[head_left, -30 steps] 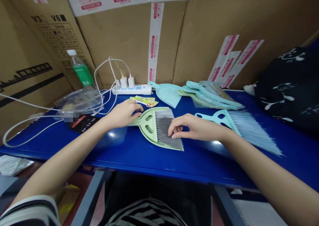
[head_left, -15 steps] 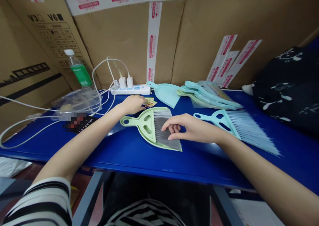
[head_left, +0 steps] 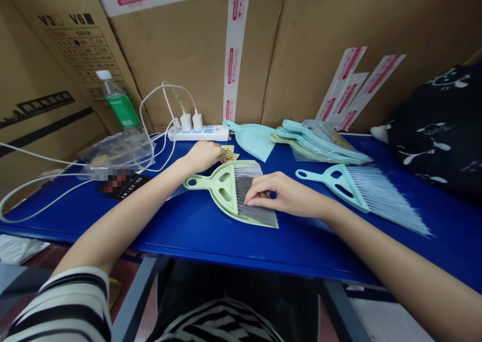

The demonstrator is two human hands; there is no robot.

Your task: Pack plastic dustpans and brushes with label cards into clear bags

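Note:
My left hand is bent down with its fingers closed at the edge of small yellow and red printed cards and seems to pinch one. The fingertips are partly hidden. My right hand has thumb and forefinger pressed together over the grey bristles of a light green hand brush; whether anything is between them is unclear. That brush lies on a matching green dustpan, handles pointing left. A light blue hand brush lies to the right, its bristles fanned out.
Behind are a light blue dustpan, a stack of bagged dustpans and a power strip with white cables. At left stand a bottle, a plastic bag and a phone. A black bag sits right.
My right thumb and forefinger have closed together over the bristles. My left fingers have drawn closer together at the cards. The view has shifted slightly.

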